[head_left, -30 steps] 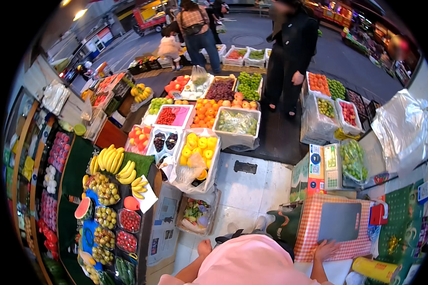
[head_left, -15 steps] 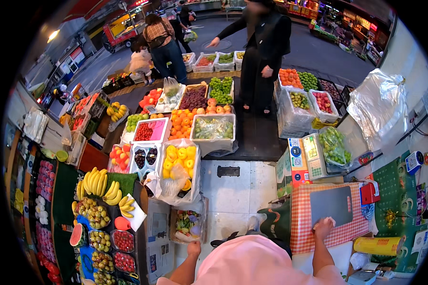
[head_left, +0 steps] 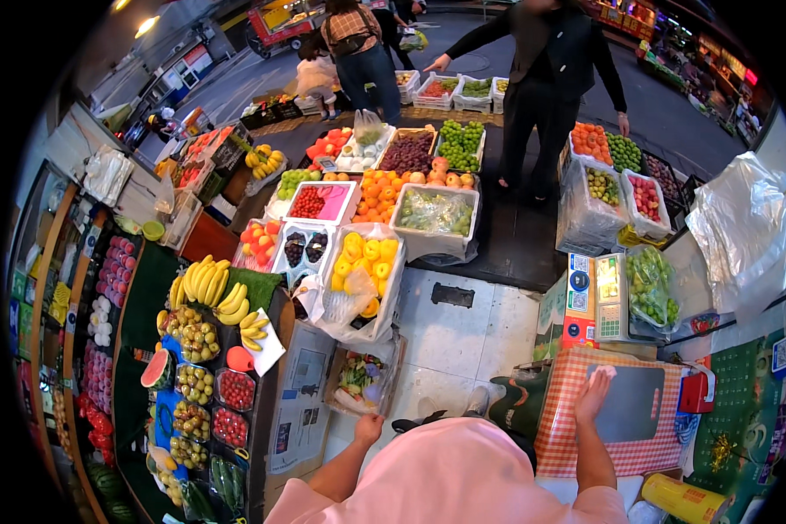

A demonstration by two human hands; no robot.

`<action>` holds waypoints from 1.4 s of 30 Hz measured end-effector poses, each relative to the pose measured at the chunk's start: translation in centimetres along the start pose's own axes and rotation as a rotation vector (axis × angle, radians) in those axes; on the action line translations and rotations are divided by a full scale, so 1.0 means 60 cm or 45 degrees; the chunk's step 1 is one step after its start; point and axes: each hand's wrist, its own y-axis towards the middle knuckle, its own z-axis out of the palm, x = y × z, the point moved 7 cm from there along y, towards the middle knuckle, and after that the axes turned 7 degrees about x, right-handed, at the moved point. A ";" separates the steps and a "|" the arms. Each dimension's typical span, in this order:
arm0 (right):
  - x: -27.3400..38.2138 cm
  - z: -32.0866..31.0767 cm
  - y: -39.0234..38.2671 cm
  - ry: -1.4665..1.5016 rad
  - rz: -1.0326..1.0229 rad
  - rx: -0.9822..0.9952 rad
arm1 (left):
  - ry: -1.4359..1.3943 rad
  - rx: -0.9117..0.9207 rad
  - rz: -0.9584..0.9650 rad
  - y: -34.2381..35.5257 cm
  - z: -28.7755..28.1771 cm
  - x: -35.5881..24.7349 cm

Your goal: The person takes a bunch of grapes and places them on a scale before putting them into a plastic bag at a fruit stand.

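My right hand (head_left: 592, 398) lies over the near left part of a grey cutting board (head_left: 630, 403), its fingers pressed on a crumpled pale pink cloth or tissue (head_left: 604, 372) at the board's far left corner. Under the board is a red-and-white checked tablecloth (head_left: 561, 410). My left hand (head_left: 369, 428) is closed beside the near edge of a low box (head_left: 395, 384) containing vegetable scraps and plastic. Whether it grips that edge or something small is hidden.
Crates of yellow fruit (head_left: 365, 262) and bagged greens (head_left: 435, 212) stand ahead. Bananas (head_left: 208, 284) and packed fruit line the left stand. On the right are a scale (head_left: 611, 297) with bagged green fruit (head_left: 653, 288) and a yellow roll (head_left: 683, 499). A person in black (head_left: 546, 87) points left.
My right hand has slid forward across the board to its far left corner, and the pale pink cloth now shows at its fingers. The whole view has shifted; my left hand stays by the box.
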 end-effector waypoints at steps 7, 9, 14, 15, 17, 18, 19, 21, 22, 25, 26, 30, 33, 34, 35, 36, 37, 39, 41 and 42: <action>0.071 -0.057 -0.060 0.154 -0.392 0.380 | -0.097 0.086 -0.103 0.004 0.035 -0.001; 0.051 -0.062 -0.070 0.131 -0.415 0.415 | -0.126 0.075 -0.140 0.012 0.045 0.021; -0.131 -0.054 -0.077 -0.224 -0.048 0.053 | -0.197 0.091 -0.193 0.038 0.056 0.059; -0.130 -0.061 -0.063 -0.263 0.056 0.016 | -0.184 0.091 -0.215 0.045 0.058 0.080; -0.101 -0.099 -0.021 -0.348 0.266 -0.060 | -0.157 0.119 -0.257 0.058 0.055 0.100; -0.068 -0.105 0.001 -0.354 0.232 -0.040 | -0.139 0.142 -0.276 0.065 0.048 0.105; -0.035 -0.110 0.020 -0.370 0.207 -0.025 | -0.119 0.177 -0.285 0.079 0.037 0.093; 0.003 -0.099 0.058 -0.360 0.161 -0.040 | -0.030 0.146 -0.178 0.128 -0.001 0.036; 0.011 -0.081 0.074 -0.334 0.144 -0.077 | 0.026 0.134 -0.112 0.157 -0.019 0.007; 0.103 -0.078 0.144 0.051 0.074 -0.067 | -0.047 0.162 -0.020 0.298 -0.034 0.007; 0.128 -0.082 0.185 0.138 0.068 -0.041 | -0.048 0.163 0.090 0.332 -0.041 -0.008; 0.162 -0.078 0.259 0.022 0.297 -0.110 | -0.742 0.391 0.021 0.471 -0.075 -0.115; 0.167 -0.112 0.295 0.034 0.381 -0.149 | -0.545 0.342 0.129 0.569 -0.119 -0.207; 0.164 -0.121 0.295 0.032 0.395 -0.171 | -0.464 0.413 0.161 0.597 -0.137 -0.240; 0.156 -0.131 0.296 0.031 0.395 -0.192 | -0.432 0.425 0.218 0.633 -0.156 -0.266; 0.138 -0.132 0.298 0.041 0.448 -0.190 | -0.411 0.426 0.272 0.659 -0.168 -0.284; 0.115 -0.129 0.298 0.053 0.502 -0.188 | -0.421 0.405 0.265 0.667 -0.175 -0.306; 0.067 -0.134 0.310 0.036 0.566 -0.206 | -0.450 0.360 0.254 0.661 -0.204 -0.390; -0.032 -0.140 0.336 0.100 0.834 -0.319 | -0.415 0.385 0.213 0.648 -0.223 -0.447; -0.112 -0.139 0.334 0.051 0.918 -0.438 | -0.389 0.413 0.195 0.639 -0.226 -0.471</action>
